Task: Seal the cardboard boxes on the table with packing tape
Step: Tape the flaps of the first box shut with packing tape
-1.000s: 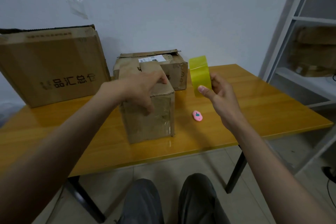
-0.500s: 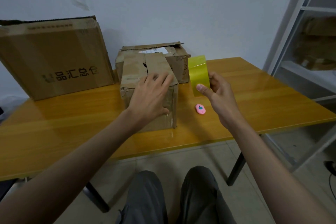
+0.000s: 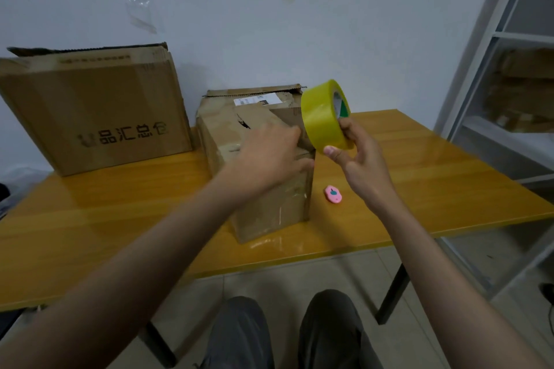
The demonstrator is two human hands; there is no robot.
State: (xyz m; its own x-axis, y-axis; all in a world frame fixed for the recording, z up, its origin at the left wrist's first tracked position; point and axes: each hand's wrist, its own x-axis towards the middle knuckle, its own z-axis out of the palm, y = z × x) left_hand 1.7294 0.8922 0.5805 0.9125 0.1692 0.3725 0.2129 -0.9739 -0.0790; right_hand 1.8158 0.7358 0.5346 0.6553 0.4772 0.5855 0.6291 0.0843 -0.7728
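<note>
The flaps of the small brown cardboard box (image 3: 263, 177) are held shut under the left hand (image 3: 271, 154), whose fingers lie flat and fairly straight across the top, pressing rather than gripping. The roll of yellow packing tape (image 3: 325, 115) is gripped in the right hand (image 3: 356, 153), thumb against its outer face and fingers curled into the core; it is held just beyond the left fingertips, above the box's far right edge.

No fresh yellow strip is seen on this box, so sealing is judged not yet begun: a free end has to be found, stuck down and drawn along the seam. A small pink cutter (image 3: 333, 194) lies on the orange wooden table (image 3: 434, 189) below the right hand. Behind the left hand stands a second brown carton with a white label (image 3: 254, 100), and far to its left a large brown carton with printed characters (image 3: 93, 111); both appear unsealed.

Compared with half a second ago, the roll has been raised and turned towards the box, and brought closer to the left hand.
</note>
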